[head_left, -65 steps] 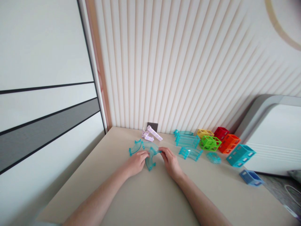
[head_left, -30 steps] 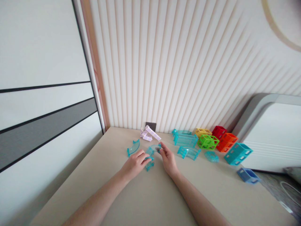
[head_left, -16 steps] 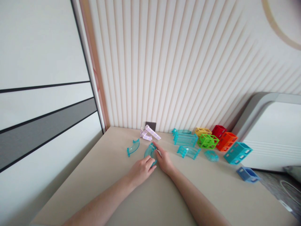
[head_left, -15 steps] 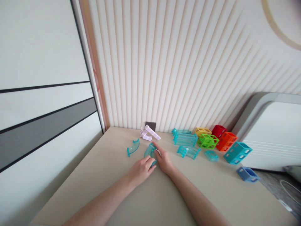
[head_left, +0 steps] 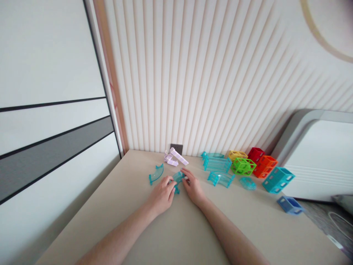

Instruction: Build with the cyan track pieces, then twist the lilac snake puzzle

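Note:
A clear teal curved track piece [head_left: 178, 176] lies between my two hands on the table. My left hand [head_left: 163, 194] has its fingers closed on the near left end of it. At the far right end, the fingers of my right hand [head_left: 193, 186] are bent around the piece's edge. Left of them rests a second curved teal track piece [head_left: 156, 174], touched by neither hand. Just beyond lie pale purple block pieces [head_left: 176, 156], close to the wall.
Teal track pieces [head_left: 217, 164] lie to the right, with a round teal piece [head_left: 248, 183] near them. Beyond stand green [head_left: 244, 166], yellow, red, orange [head_left: 265, 166] and teal open-sided blocks [head_left: 278, 180]. A blue block [head_left: 290, 204] sits by the table's right edge.
The curved track piece between my hands has turned, its near end swinging left. My left hand has shifted slightly left with it; my right hand stays at the far end.

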`<state>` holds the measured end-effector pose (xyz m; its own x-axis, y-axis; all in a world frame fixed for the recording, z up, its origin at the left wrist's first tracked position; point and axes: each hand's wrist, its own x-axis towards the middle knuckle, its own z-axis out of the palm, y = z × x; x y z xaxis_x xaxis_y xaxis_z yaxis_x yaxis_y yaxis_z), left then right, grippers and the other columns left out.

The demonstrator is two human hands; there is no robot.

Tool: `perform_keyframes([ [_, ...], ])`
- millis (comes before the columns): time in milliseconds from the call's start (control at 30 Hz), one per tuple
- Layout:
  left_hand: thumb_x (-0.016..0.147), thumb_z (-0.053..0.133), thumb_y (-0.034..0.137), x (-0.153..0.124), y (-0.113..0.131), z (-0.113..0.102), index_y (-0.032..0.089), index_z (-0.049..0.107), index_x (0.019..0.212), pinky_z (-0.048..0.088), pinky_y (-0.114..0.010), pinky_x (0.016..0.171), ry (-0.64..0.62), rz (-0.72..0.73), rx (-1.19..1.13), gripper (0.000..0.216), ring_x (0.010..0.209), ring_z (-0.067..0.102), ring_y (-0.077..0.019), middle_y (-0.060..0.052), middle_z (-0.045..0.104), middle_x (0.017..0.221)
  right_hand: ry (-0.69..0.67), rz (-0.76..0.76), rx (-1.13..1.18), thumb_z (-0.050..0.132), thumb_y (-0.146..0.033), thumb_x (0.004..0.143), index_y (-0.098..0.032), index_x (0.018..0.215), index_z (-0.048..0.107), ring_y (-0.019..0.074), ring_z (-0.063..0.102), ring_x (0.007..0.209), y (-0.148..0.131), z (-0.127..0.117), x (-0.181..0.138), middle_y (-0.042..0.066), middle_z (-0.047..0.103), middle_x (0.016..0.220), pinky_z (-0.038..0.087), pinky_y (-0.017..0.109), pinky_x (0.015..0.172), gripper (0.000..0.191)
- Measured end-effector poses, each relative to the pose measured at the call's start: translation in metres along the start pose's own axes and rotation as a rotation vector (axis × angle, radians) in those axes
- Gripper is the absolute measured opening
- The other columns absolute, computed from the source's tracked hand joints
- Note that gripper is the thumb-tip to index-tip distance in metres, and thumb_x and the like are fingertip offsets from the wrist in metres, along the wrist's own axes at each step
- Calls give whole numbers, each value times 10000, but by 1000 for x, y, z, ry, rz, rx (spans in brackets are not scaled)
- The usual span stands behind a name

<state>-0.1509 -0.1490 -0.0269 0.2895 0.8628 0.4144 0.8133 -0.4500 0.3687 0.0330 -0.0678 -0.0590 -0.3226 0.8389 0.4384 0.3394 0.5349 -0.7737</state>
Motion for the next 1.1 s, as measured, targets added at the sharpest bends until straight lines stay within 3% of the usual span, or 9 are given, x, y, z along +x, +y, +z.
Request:
perform_keyframes([
  [167,883,595,324,0,-2,5,208,602,1126,500,-436,998,-12,-42,-8,270,1129,581,-265,-97,551,1193,6,10,-16,513,-151,850,-228,1228,651,171,677,886,-1,-2,-1,95,610,1322,574,328,820,410],
  [267,826,684,311,1,-5,9,219,610,1118,501,-444,1005,-15,-65,-17,315,1146,581,-272,-92,554,1202,10,9,-57,522,-181,864,-226,1214,653,167,670,861,-2,-3,0,88,622,1290,572,319,812,377],
  [400,831,660,175,1,-11,11,234,629,1093,480,-419,1047,-21,-50,-66,270,1191,573,-244,-75,552,1236,38,12,-127,555,-226,866,-228,1175,664,185,656,889,-4,-9,-1,79,644,1187,556,337,851,328],
  [533,847,585,87,1,-18,13,252,607,1166,444,-446,1090,32,-68,-69,359,1254,537,-241,-70,523,1296,75,31,-179,600,-265,849,-221,1169,663,210,645,903,-6,-18,-4,84,636,1111,543,360,864,329],
  [733,837,487,-19,2,-25,20,266,599,1188,455,-460,1080,63,-126,-110,466,1269,539,-235,-72,500,1319,97,30,-243,637,-291,832,-230,1139,656,253,636,1033,-9,-24,-6,94,629,1134,517,395,944,313],
  [833,827,487,-24,1,-24,20,255,589,1172,450,-456,1082,77,-117,-162,456,1273,537,-236,-85,506,1306,78,47,-223,651,-277,813,-233,1126,645,267,628,1093,-7,-23,-5,96,638,1185,504,418,971,316],
  [967,822,559,48,1,-24,18,249,572,1118,444,-446,1082,114,-90,-216,358,1273,530,-240,-79,521,1275,17,82,-197,650,-258,809,-226,1161,619,246,657,1012,-6,-22,-6,71,683,1074,525,407,923,354],
  [1100,791,640,108,1,-27,16,243,547,1103,465,-461,1044,134,-116,-210,353,1229,551,-247,-72,526,1246,-9,21,-182,655,-261,809,-220,1195,622,223,650,998,-12,-22,-7,80,641,1124,529,370,915,390],
])
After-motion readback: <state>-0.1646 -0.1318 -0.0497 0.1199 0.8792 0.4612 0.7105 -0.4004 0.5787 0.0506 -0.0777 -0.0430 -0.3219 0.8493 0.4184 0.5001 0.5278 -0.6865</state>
